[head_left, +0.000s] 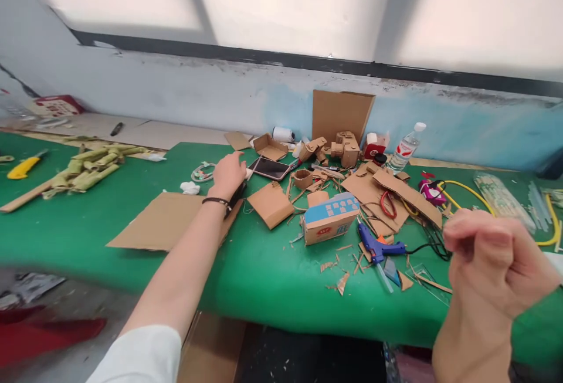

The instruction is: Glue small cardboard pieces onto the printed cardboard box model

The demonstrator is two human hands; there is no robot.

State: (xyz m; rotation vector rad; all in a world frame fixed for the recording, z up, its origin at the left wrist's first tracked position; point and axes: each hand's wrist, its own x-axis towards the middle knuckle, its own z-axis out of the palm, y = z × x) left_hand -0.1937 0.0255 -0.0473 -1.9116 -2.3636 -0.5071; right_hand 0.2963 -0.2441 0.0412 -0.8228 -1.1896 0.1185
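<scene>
At the far left of the green table (255, 277), a yellow utility knife (24, 168) lies near a wooden strip (30, 194) and a heap of pale green stalk pieces (90, 166). Further right come a large flat sheet of corrugated cardboard (153, 219), crumpled white tissue (190, 187) and a coiled cable (200, 173).

The left hand (229, 176), a dark band at its wrist, reaches forward over the right end of that sheet. Its fingers bend downward beside a dark object (240, 193), mostly hidden beneath the hand and wrist; whether they pinch it, I cannot tell. A dark-screened tablet (270, 168) lies just right of the fingertips, with a bent cardboard piece (270, 204) in front of it.

Next, a blue-topped cardboard box (332, 219) stands among scraps; behind it are a cardboard camera model (346, 147) and a cardboard panel (341, 113) leaning on the wall. A blue glue gun (378, 244) lies right of the box, near red-handled pliers (387, 204). A clear bottle (407, 148) stands behind.

At far right, the right hand (501, 254) is raised in front of the table, fingers curled tightly into a fist. Beyond it lie a yellow cord (470, 188) and a clear bag of sticks (504, 198).
</scene>
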